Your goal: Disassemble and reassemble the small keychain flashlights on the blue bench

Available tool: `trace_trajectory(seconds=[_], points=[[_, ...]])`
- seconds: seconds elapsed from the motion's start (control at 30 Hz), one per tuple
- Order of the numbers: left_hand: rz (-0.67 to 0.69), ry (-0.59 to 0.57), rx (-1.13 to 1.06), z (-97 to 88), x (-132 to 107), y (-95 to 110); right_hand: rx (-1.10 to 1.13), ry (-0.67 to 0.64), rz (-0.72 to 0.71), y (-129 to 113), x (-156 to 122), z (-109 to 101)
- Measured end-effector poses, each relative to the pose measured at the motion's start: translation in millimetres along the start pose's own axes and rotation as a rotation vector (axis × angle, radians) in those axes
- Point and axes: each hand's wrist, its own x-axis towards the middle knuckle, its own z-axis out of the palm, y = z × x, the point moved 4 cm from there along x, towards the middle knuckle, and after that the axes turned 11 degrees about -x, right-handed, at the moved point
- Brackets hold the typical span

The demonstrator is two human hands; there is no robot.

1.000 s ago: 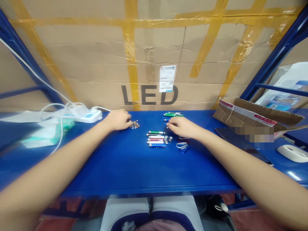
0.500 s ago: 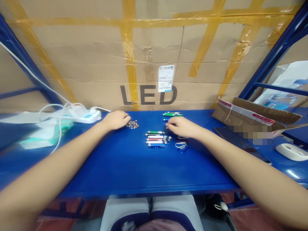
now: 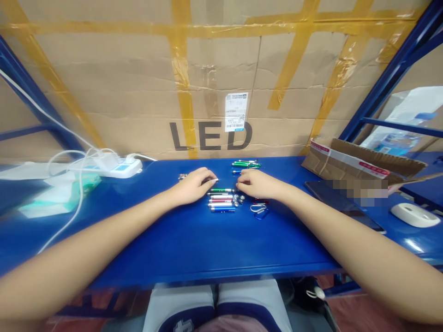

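My left hand (image 3: pixel 195 185) is over the table, thumb and forefinger pinched; what they hold, if anything, is too small to make out. Behind it, partly hidden, lies a pile of small round metal pieces (image 3: pixel 182 176). Opposite, my right hand (image 3: pixel 255 183) has its fingers curled together, their contents hidden. Between and below the hands is a row of small metal tubes, like mini flashlights, in green, black, silver, red and blue (image 3: pixel 223 209). Small silver caps (image 3: pixel 236 201) sit at their right ends. Carabiner clips (image 3: pixel 259 210) lie below my right hand, and more green tubes (image 3: pixel 246 164) beyond it.
A white power strip (image 3: pixel 121 168) with cables and a green-white packet (image 3: pixel 58 198) occupy the left. On the right are an open cardboard box (image 3: pixel 341 161), a dark phone (image 3: pixel 346 207) and a white mouse (image 3: pixel 415 215). A large taped carton (image 3: pixel 145 92) stands behind the blue table (image 3: pixel 194 249).
My left hand has moved right, from the pile of round pieces to just above the row of tubes. The right hand stays about where it was, fingers still together.
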Motion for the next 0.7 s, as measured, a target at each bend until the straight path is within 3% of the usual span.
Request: trace_trajectory(seconds=[0.27,0.47,0.7], points=[[0.017,0.026,-0.093,9.2,3.5,-6.6,-0.061,-0.09,0.035,5.4,-0.1,5.6],[0.058,-0.01,-0.109,12.3,2.5,-2.5,-0.088,-0.058,0.119,5.6,-1.8,0.0],[0.067,0.045,-0.117,11.0,-0.5,-1.1,-0.004,-0.049,0.19,15.8,2.0,7.4]])
